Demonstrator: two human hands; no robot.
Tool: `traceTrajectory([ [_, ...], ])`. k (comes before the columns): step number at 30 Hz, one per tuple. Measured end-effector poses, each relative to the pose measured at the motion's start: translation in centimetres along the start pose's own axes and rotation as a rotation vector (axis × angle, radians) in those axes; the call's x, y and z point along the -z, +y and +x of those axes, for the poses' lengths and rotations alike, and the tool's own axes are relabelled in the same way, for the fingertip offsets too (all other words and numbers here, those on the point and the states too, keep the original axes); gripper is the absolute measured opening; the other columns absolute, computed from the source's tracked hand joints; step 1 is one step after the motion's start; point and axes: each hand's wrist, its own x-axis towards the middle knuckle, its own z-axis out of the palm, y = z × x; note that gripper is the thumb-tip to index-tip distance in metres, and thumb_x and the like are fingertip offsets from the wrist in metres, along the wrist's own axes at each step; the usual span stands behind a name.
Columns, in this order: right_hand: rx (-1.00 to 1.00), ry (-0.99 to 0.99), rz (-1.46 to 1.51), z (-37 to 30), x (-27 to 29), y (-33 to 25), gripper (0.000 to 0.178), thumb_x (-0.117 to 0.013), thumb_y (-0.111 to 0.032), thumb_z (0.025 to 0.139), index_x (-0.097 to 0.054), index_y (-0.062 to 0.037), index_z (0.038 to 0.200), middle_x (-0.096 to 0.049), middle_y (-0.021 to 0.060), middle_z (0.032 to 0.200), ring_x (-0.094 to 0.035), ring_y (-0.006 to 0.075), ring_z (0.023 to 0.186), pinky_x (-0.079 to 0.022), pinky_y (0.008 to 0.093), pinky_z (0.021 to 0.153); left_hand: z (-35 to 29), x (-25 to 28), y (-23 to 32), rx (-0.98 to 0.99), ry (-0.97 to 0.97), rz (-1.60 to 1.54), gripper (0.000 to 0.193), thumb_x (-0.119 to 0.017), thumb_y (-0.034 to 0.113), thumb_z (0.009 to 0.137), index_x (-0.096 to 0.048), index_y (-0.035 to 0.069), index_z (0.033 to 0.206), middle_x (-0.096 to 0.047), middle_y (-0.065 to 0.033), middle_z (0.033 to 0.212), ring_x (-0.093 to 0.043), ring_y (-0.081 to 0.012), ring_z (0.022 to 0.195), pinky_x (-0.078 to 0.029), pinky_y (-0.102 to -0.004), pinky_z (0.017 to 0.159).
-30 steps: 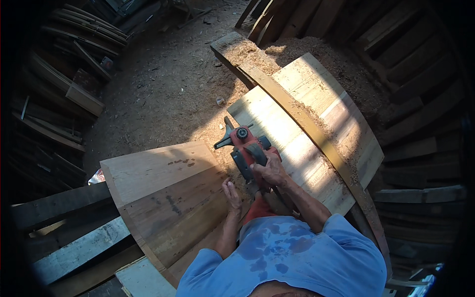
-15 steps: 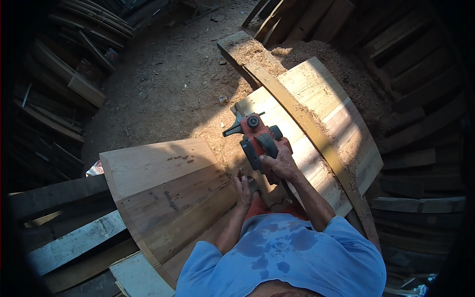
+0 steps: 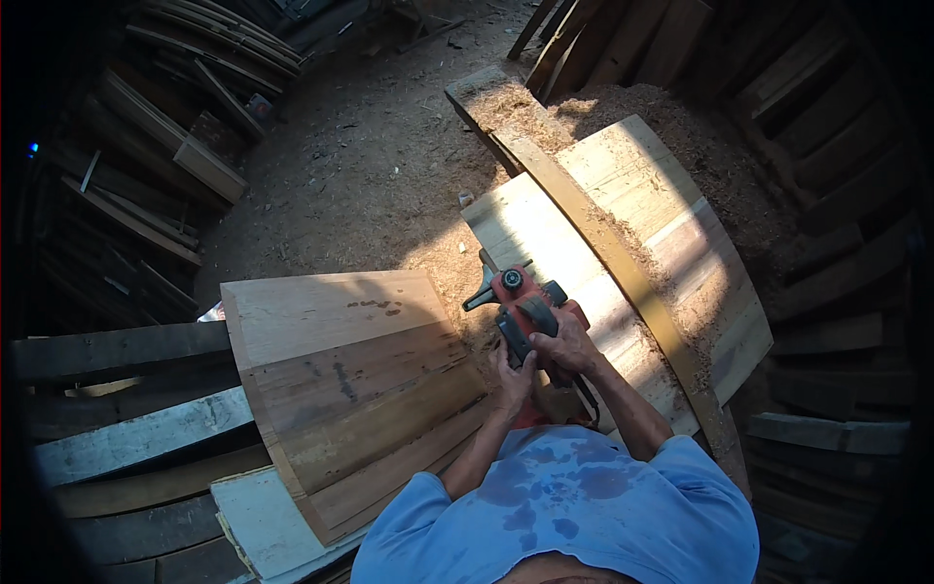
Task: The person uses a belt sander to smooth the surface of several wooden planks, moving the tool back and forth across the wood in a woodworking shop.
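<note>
When viewed from above, found the red-and-black power planer (image 3: 537,310) grasped by the right hand (image 3: 569,347), at the left edge of the pale plank panel (image 3: 530,219). Noted the left hand (image 3: 516,378) at the planer's rear; cannot tell whether gripping. Observed a yellowish curved beam (image 3: 630,279) across that panel.

The person wears a light blue shirt (image 3: 647,521) with short sleeves (image 3: 404,516), dark patches (image 3: 605,484) and a red lower garment (image 3: 530,416).
</note>
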Motion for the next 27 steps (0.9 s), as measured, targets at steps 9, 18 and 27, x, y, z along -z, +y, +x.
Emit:
traceTrajectory([
  [9, -0.085, 0.018, 0.054, 7.8, -1.3, -2.3, 0.046, -0.076, -0.018, 0.092, -0.066, 0.0042, 0.131, -0.076, 0.0194, 0.111, -0.075, 0.0253, 0.100, -0.062, 0.0409, 0.089, 8.2, 1.8, 1.5, 0.060, -0.003, -0.146, 0.078, -0.084, 0.029, 0.096, -0.048, 0.004, 0.161, -0.053, -0.0206, 0.127, -0.065, -0.0341, 0.121, -0.057, -0.0453, 0.103],
  [18, 0.024, 0.014, 0.062, 19.7, -2.3, -4.5, 0.044, -0.071, -0.012, 0.095, -0.062, 0.0019, 0.135, -0.074, 0.0128, 0.101, -0.074, 0.0189, 0.080, -0.063, 0.0364, 0.072, 20.2, 5.1, 5.3, 0.034, 0.100, 0.144, 0.066, -0.080, 0.030, 0.100, -0.054, 0.009, 0.157, -0.056, -0.0199, 0.125, -0.063, -0.0363, 0.115, -0.053, -0.0469, 0.101],
  [27, 0.076, 0.002, 0.051, 19.7, -2.0, -4.7, 0.056, -0.076, -0.018, 0.095, -0.059, 0.0034, 0.144, -0.075, 0.0143, 0.118, -0.073, 0.0219, 0.105, -0.059, 0.0382, 0.094, 20.9, 4.7, 4.9, 0.040, 0.062, 0.125, 0.082, -0.082, 0.028, 0.099, -0.043, 0.001, 0.166, -0.053, -0.0193, 0.125, -0.060, -0.0314, 0.109, -0.054, -0.0434, 0.095],
])
